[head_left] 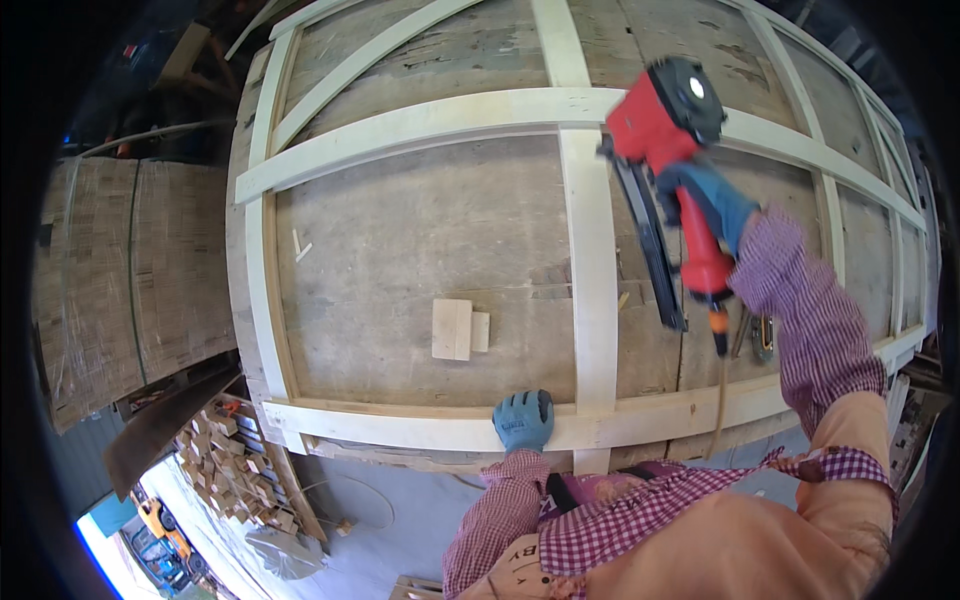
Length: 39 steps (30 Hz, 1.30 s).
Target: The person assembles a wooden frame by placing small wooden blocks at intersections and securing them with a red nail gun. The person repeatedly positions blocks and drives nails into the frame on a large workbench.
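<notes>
Right hand [718,198] was closed around the handle of a red pneumatic nail gun [650,125], over the upper middle of a pale timber frame. Gun's long axis ran away from the body, head at the far end, air hose [722,385] trailing back. Its nose lay up-left of the right hand, just beside where the upright slat [588,250] met the long middle rail [430,125]; contact, can't tell. Right hand much nearer that joint. Left hand [523,420] rested on the near rail [350,422], left of the slat's near end; grip hidden, can't tell. Wood blocks [452,330] sat on the worktop [400,230].
</notes>
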Available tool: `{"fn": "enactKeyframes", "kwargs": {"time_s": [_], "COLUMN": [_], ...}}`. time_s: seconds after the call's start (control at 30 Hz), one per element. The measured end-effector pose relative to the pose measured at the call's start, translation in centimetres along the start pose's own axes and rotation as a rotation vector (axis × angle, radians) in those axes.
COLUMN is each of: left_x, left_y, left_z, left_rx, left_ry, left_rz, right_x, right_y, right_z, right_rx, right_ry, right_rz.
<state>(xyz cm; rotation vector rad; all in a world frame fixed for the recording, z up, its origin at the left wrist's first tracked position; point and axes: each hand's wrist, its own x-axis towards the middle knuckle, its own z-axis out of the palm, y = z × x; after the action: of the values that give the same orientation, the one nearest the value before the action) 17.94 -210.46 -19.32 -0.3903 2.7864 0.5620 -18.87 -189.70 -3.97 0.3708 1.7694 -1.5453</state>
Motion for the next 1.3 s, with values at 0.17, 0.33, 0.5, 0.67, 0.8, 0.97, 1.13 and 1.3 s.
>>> {"fn": "enactKeyframes", "kwargs": {"time_s": [0.17, 0.33, 0.5, 0.67, 0.8, 0.97, 1.13, 1.3], "left_x": [-0.1, 0.8, 0.2, -0.7, -4.8, -15.3, -16.8, -16.9], "left_y": [-0.9, 0.4, 0.9, 2.1, 13.1, 33.3, 44.7, 54.1], "left_z": [0.9, 1.6, 1.8, 2.5, 4.3, 13.1, 25.5, 30.0], "left_rx": [0.028, 0.146, 0.156, 0.193, -0.071, -0.284, -0.796, -1.028], "left_ry": [0.054, 0.053, 0.227, 0.439, 0.426, -0.111, -0.679, -0.801], "left_rz": [-0.009, -0.025, 0.049, 0.179, 0.592, 0.646, 0.136, -0.151], "right_x": [-15.6, -32.6, -43.8, -53.1, -59.1, -63.0, -66.6, -66.4], "right_y": [8.6, 22.0, 33.6, 42.4, 52.7, 64.1, 70.2, 62.6], "right_z": [-1.3, -4.5, -6.6, -8.9, -12.2, -17.5, -22.8, -29.7], "right_rx": [-0.112, -0.21, -0.243, 0.151, 0.212, 0.189, 0.22, 0.645], "right_ry": [0.005, 0.255, 0.522, 0.829, 0.929, 0.968, 1.054, 0.962], "right_rz": [0.185, 0.145, 0.108, 0.301, 0.258, 0.269, 0.233, 0.218]}}
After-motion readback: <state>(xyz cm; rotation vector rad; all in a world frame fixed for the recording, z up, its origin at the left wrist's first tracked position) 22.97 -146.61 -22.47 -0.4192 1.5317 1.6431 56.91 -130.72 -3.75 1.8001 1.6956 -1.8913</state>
